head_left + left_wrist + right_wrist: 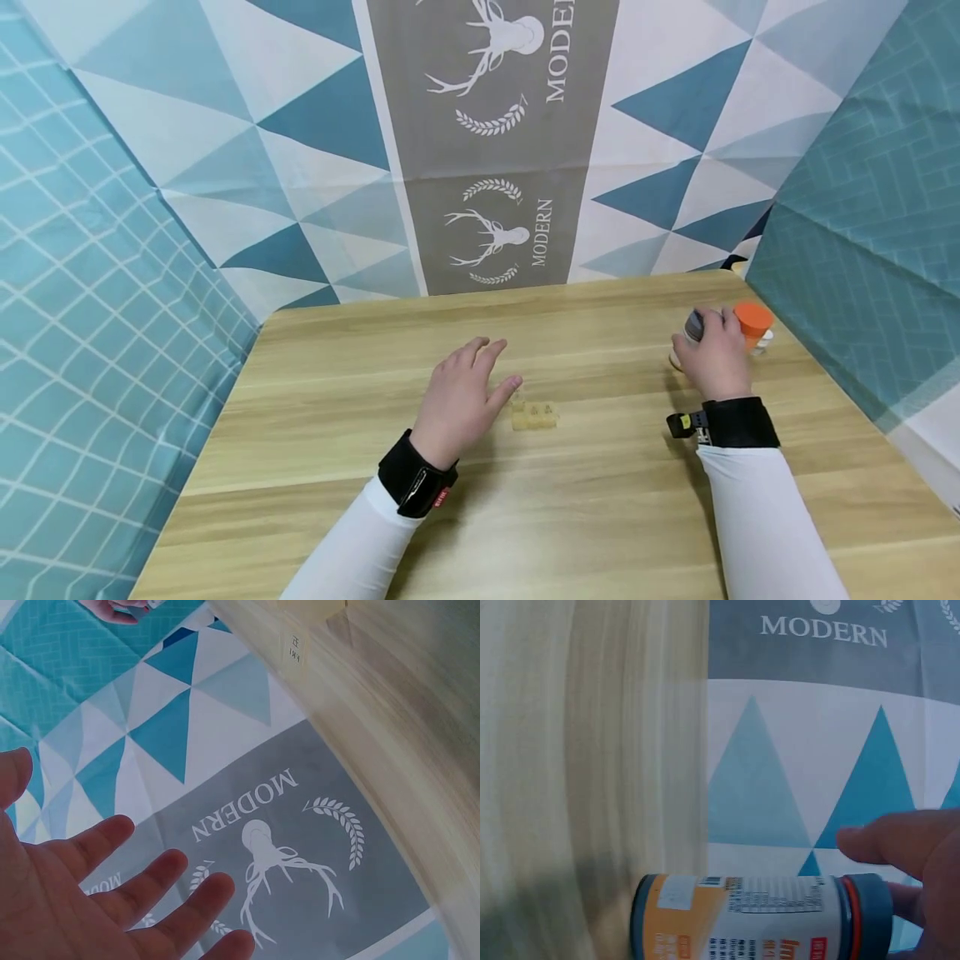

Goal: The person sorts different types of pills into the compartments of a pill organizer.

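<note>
On the right of the table, my right hand (716,354) is around the dark cap of a pill bottle (742,922) with an orange-and-white label. The bottle stands upright. In the right wrist view a gap shows between the thumb (885,840) and the dark cap (871,915); other fingers are partly hidden behind the cap. An orange-capped bottle (752,321) stands just right of this hand. My left hand (457,400) is held over the middle, fingers spread and holding nothing. Beside its thumb lies a small translucent yellow pill box (534,416) with lettering.
A white item (764,340) shows behind the orange-capped bottle, mostly hidden. The wooden table (315,433) has its back edge against a patterned cloth (495,158). Teal cloths hang at the left (97,333) and right (862,208) sides.
</note>
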Motion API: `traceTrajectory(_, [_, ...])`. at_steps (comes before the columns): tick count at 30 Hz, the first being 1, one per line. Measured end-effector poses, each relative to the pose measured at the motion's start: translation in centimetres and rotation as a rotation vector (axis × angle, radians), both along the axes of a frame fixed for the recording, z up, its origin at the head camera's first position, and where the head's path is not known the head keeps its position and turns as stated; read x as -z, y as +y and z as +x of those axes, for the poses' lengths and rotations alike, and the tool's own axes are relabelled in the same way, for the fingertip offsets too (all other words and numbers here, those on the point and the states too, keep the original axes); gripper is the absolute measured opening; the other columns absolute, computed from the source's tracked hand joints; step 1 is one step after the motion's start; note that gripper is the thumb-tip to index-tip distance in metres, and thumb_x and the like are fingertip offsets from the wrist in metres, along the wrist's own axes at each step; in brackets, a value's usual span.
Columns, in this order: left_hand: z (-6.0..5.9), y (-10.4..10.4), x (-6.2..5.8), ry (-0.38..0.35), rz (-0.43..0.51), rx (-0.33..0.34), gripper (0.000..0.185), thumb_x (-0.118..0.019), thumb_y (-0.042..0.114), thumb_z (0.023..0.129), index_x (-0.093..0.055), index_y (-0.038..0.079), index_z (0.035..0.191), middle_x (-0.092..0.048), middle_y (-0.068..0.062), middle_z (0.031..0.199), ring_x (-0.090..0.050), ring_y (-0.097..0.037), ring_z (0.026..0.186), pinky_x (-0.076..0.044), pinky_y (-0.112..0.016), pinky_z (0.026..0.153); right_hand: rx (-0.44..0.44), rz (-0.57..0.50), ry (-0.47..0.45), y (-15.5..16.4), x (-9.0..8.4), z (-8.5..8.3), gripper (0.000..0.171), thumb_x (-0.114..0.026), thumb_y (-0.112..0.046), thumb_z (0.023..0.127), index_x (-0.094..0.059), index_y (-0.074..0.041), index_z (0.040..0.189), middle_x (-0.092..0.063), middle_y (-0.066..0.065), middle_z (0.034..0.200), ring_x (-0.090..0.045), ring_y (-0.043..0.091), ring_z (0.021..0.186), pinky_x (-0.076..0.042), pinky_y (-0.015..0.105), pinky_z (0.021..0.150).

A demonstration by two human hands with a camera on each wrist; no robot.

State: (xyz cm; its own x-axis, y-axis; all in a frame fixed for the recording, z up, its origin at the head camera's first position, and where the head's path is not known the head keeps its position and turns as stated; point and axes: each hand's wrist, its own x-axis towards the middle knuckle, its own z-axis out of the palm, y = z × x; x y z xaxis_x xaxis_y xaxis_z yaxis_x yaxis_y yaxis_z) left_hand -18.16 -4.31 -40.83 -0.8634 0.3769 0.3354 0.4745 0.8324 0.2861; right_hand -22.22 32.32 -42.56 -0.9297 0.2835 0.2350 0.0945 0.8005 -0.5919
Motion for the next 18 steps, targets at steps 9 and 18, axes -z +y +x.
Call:
traceTrajectory(9, [0.1, 0.1, 0.4, -0.017, 0.007, 0.004, 0.062, -0.047, 0.057, 0.099, -0.047, 0.016, 0.147, -0.050, -0.013, 0.143, -0.051, -0.033, 0.127, -0.043, -0.052, 0.101, -0.028, -0.034, -0.024, -0.6, -0.2, 0.2, 0.050, -0.057, -0.023, 0.100, -0.044, -0.003, 0.143, -0.035, 0.035, 0.140, -0.045, 0.053, 0.117, -0.040, 0.068, 0.095])
traceTrajectory(18, [0.8, 1.0, 0.1, -0.148, 0.096, 0.059, 0.069, -0.055, 0.056, 0.096, -0.042, 0.013, 0.149, -0.046, -0.010, 0.148, -0.050, -0.027, 0.130, -0.043, -0.043, 0.105, -0.374, -0.091, 0.101, -7.3, -3.7, 3.2, 0.045, -0.063, -0.022, 0.099, -0.051, -0.005, 0.138, -0.044, 0.026, 0.133, -0.052, 0.039, 0.107, -0.052, 0.055, 0.083])
